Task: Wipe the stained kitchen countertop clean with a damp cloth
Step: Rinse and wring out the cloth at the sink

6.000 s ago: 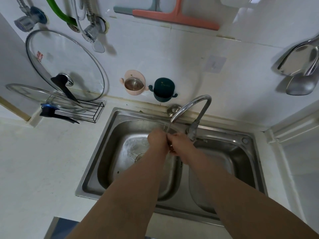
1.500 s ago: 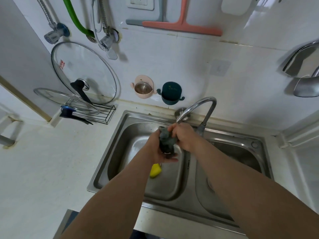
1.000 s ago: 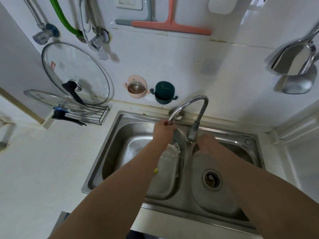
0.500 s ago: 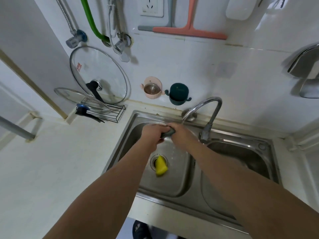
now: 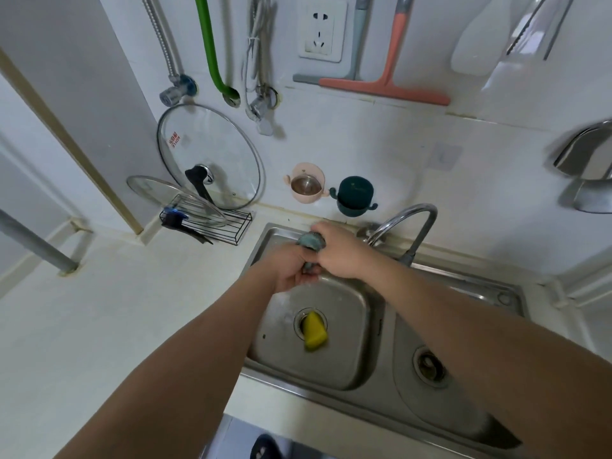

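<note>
Two bare forearms in view — no sleeves, no watch, no bands or gloves visible. Left arm enters from 7 o'clock, right arm from 4 o'clock. Both hands bare: left hand (image 5: 291, 270), right hand (image 5: 337, 251) — no rings that I can make out. At 6 o'clock, frame bottom, a dark rounded shape, possibly footwear; too cropped to tell.

A home kitchen is showing here: a double steel sink (image 5: 381, 397) lying below the gripping hands, glass pot lids (image 5: 212, 154) leaning left of them.
</note>
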`<state>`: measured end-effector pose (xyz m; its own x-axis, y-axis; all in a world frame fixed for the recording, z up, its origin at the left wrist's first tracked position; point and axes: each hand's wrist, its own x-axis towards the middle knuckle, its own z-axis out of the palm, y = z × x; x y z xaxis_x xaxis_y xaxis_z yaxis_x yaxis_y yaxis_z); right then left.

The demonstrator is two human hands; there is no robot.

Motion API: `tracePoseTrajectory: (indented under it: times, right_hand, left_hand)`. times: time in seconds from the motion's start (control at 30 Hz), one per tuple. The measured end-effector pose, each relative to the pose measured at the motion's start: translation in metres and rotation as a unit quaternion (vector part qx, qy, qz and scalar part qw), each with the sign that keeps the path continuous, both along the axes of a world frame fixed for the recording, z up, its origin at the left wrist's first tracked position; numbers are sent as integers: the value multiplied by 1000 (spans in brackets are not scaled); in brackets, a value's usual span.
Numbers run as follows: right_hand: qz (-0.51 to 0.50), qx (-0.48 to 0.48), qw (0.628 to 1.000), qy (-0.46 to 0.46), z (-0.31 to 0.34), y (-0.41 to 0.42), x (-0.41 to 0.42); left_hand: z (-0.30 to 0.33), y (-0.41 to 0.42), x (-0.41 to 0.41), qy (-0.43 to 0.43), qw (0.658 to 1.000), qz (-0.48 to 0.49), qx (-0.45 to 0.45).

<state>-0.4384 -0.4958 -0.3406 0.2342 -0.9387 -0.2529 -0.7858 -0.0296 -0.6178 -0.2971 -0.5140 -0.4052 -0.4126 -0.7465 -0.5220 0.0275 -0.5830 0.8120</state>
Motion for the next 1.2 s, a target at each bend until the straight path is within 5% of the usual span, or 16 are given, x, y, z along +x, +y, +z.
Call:
tracePoseTrajectory:
  times: [0.1,0.3,0.57,0.83,0.9,1.0,1.07,1.2]
  right_hand:
    - [113,-107,987,42,1,0,-13]
    - [231,-251,924,174,-3,-7,-22]
    - [253,-316,837,368,12,-20,-7]
    - [189,-113,927,302,24,-30,-10]
    - [148,-139,954,222,24,-30,-16]
    - [132,-241,947,168,21,-20,-24]
    - [173,-294,928,152,17,-11,-29]
    - [235,-352,889,173,11,-5,-36]
  left_hand:
    - [18,-12,3,21,998,-33,48]
    - [47,-22,15,63,959,-249,115]
    - [55,-26,11,-142,943,-290,79]
    - [50,-28,-9,-405,857,-165,-274]
    - [46,-32,-8,-356,893,-124,-247]
    - [52,-41,10,-191,973,-126,-18]
    - [59,-46,23,-90,980,-167,67]
    - [81,-37,25,-1,943,-326,69]
